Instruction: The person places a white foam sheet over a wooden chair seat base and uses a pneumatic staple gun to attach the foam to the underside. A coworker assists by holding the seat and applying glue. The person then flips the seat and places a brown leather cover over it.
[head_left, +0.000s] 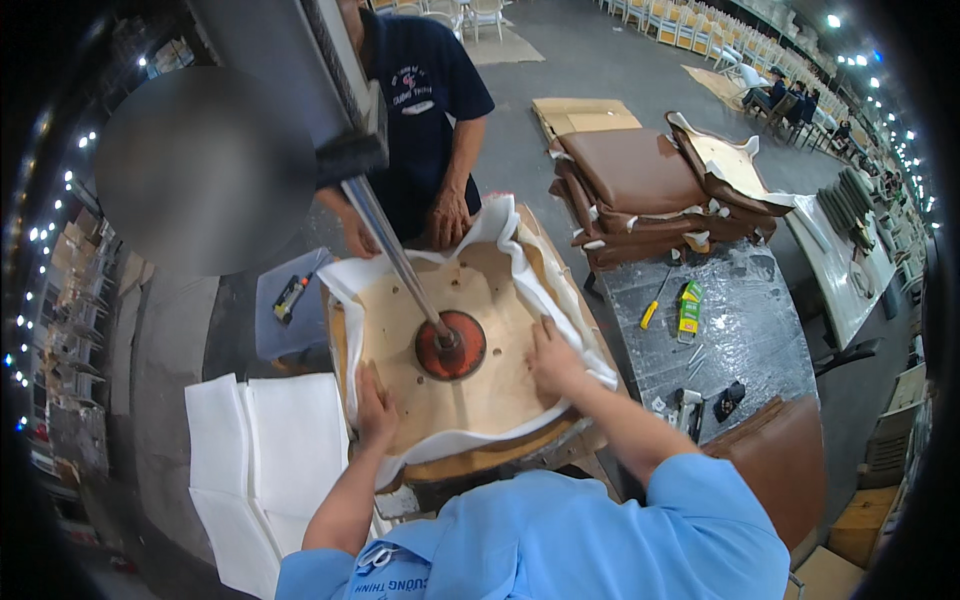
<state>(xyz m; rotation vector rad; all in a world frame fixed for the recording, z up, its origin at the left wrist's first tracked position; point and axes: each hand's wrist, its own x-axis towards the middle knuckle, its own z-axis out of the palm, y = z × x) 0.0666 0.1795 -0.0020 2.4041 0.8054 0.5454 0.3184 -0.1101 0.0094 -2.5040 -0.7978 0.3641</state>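
In front of me lies a plywood seat board (410,290) with white padding (470,436) standing up around its edges. A round red press plate (451,345) on a metal rod (398,243) bears down on the board's middle. My left hand (375,410) rests at the near left edge, fingers stretched out along the board and padding. On the right side, my right hand (552,358) lies on the board beside the padding, fingers extended. Neither hand visibly grips anything. A co-worker's hands (450,215) are at the far edge.
Brown upholstered seats (625,170) are stacked at the far right of a plastic-covered table (740,310). It also bears a yellow screwdriver (650,312), a green-yellow box (690,308) and a black-and-silver tool (688,408). White foam sheets (295,425) and a blue bin (275,335) are left.
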